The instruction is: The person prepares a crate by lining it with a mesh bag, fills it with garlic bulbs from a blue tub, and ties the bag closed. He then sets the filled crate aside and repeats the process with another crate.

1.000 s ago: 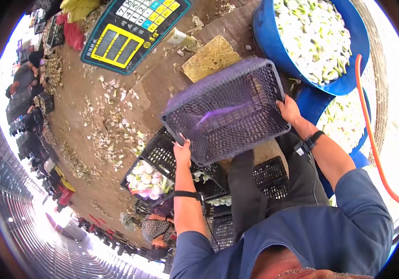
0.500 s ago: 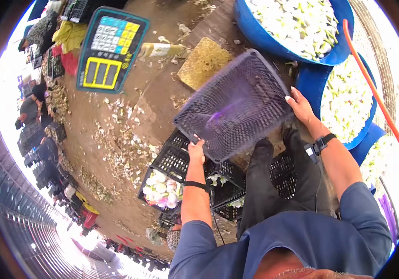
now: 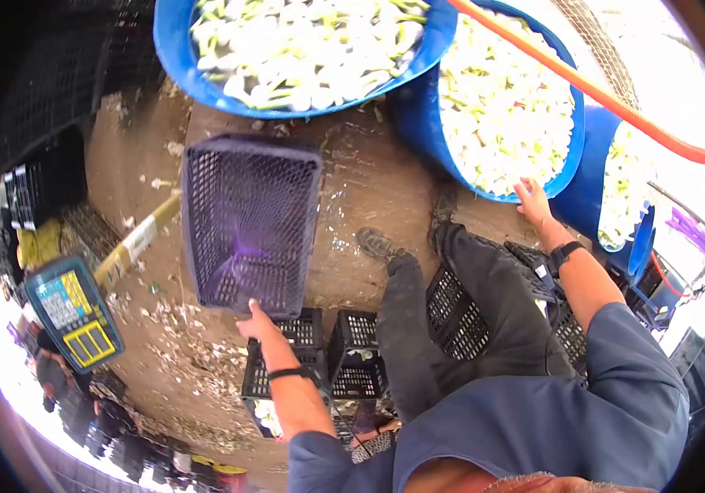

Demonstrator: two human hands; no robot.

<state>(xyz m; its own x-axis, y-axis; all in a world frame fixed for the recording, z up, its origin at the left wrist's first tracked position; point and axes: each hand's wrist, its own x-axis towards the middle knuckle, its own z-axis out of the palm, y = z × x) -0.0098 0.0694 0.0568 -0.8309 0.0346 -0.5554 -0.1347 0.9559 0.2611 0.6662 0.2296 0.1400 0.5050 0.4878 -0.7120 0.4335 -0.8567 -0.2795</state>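
Observation:
The dark purple plastic crate (image 3: 249, 222), with mesh sides and nothing in it, sits over the spot where the scale's yellow platform showed. My left hand (image 3: 260, 326) is at the crate's near edge, fingers apart, fingertips right by the rim. Away on the other side, my right hand (image 3: 536, 205) reaches out with spread fingers, holding nothing. Its fingertips overlap the near rim of a blue barrel (image 3: 564, 156) filled with white and green vegetable pieces (image 3: 504, 103).
Another blue barrel (image 3: 173, 49) of such pieces stands ahead, a third (image 3: 584, 177) at right. An orange hose (image 3: 591, 90) crosses above. A scale display (image 3: 74, 312) on a post is at left. Black crates (image 3: 358, 353) stand beside my legs. Peelings litter the floor; people work farther left.
The crate has gone from both hands' hold to over the platform. My right hand has left it and moved to the barrel rim. My view has turned right.

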